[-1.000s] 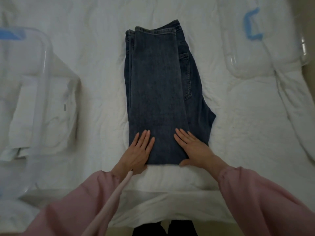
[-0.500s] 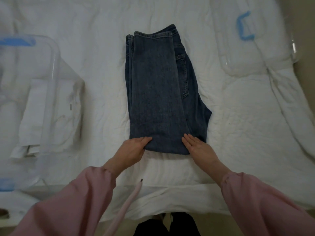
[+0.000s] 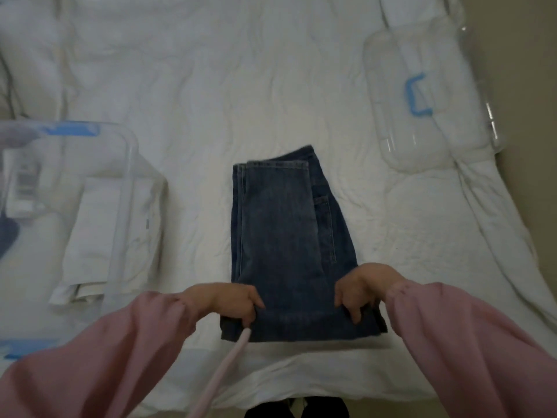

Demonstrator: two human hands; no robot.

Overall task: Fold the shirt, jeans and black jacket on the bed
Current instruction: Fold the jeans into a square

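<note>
Dark blue jeans (image 3: pixel 283 236), folded lengthwise, lie in the middle of the white bed (image 3: pixel 241 86), waistband at the far end. My left hand (image 3: pixel 232 300) grips the near left corner of the jeans, and my right hand (image 3: pixel 361 288) grips the near right corner. That near edge is lifted off the bed. A folded white shirt (image 3: pixel 99 236) lies inside the clear bin at the left. The black jacket is not in view.
A clear plastic bin (image 3: pixel 126 164) with blue clips stands at the left. Its clear lid (image 3: pixel 422 95) with a blue handle lies at the far right. The bed's near edge runs just below the jeans, with dark floor beyond.
Both hands went from lying flat on the jeans' near end to gripping its corners and raising the edge. The camera view has shifted, so the jeans sit lower in frame.
</note>
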